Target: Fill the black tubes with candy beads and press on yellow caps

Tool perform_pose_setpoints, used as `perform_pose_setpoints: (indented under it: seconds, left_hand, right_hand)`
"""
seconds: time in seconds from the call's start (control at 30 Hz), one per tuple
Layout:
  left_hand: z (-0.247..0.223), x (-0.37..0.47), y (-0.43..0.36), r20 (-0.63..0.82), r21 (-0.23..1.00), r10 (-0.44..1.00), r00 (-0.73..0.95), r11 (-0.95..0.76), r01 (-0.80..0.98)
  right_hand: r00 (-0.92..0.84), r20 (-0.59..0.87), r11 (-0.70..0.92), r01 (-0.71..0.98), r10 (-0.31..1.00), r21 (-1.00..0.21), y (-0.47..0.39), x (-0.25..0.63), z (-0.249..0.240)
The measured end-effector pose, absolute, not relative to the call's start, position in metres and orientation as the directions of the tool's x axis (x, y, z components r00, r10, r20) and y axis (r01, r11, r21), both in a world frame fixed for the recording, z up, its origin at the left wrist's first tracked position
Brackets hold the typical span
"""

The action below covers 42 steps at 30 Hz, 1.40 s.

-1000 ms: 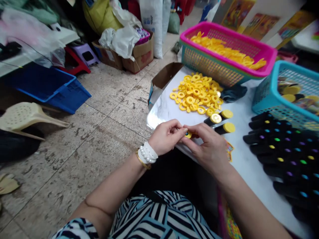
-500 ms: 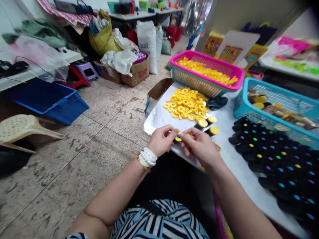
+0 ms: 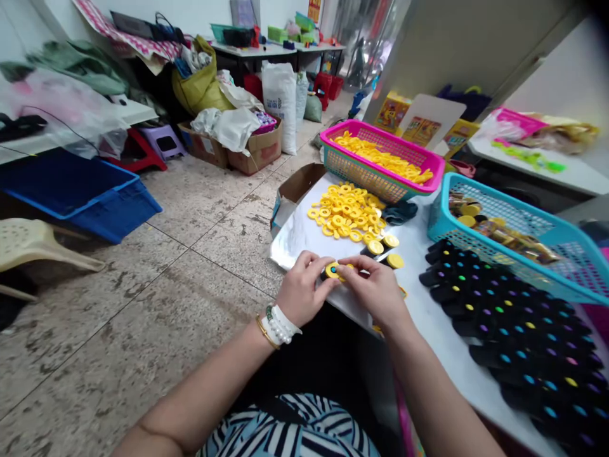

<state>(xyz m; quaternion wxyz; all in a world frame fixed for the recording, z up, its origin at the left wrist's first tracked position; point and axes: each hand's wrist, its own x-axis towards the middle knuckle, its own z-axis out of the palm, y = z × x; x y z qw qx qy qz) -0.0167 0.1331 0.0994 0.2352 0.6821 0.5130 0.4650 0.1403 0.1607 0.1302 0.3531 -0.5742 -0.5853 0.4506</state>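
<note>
1. At the near edge of the table (image 3: 295, 241), you have a yellow-faced black piece (image 3: 332, 271) with a blue-green centre. Face is up, probably so you can see it while both hands steady it. Contact with the table: cannot tell.
2. Your left hand (image 3: 303, 287) pinches the piece from its left side, thumb and forefinger forward, back of the hand outward. Bracelets sit at the wrist.
3. Your right hand (image 3: 380, 292) grips from the opposite side, thumb and fingertips closed on its yellow part, the other fingers curled. Both forearms slope inward to the same spot, presumably for fine control.
4. Just beyond your fingers stand three yellow-topped black cylinders (image 3: 375, 248), apparently set aside as a small group.
5. To your right, black pieces with coloured dots (image 3: 504, 324) lie in close rows, likely to save space.
6. Past the cylinders is a heap of yellow rings (image 3: 346, 212), loose and probably meant for easy reach; a dark bundle (image 3: 400, 212) lies beside it.
7. Farthest on the table: a pink-rimmed basket (image 3: 435, 178) of yellow parts and, to its right, a turquoise basket (image 3: 440, 212).
</note>
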Motion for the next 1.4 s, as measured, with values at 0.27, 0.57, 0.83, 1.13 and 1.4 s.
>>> perform_pose_setpoints:
  seconds: [0.27,0.57,0.83,1.13,1.4]
  left_hand:
    - [0.097,-0.019,0.136,0.388,0.788,0.915,0.112,-0.392,0.474]
    - [0.110,-0.013,0.141,0.330,0.760,0.932,0.150,-0.356,0.544]
    - [0.106,-0.020,0.143,0.332,0.691,0.931,0.154,-0.351,0.632]
    - [0.128,0.009,0.190,0.381,0.604,0.888,0.257,-0.450,0.658]
    - [0.114,0.050,0.237,0.310,0.523,0.837,0.450,-0.546,0.655]
  right_hand:
    - [-0.174,-0.202,-0.218,-0.079,0.964,-0.973,0.164,0.150,0.121]
    - [-0.323,-0.341,-0.258,0.274,0.883,-0.927,0.181,0.137,0.146]
    - [-0.158,0.020,0.115,0.622,0.987,-0.775,0.153,0.121,0.147]
    - [0.014,0.170,0.023,0.976,0.985,-0.217,0.179,0.200,0.177]
    - [-0.073,-0.094,0.062,0.992,0.993,-0.111,0.222,0.198,0.167]
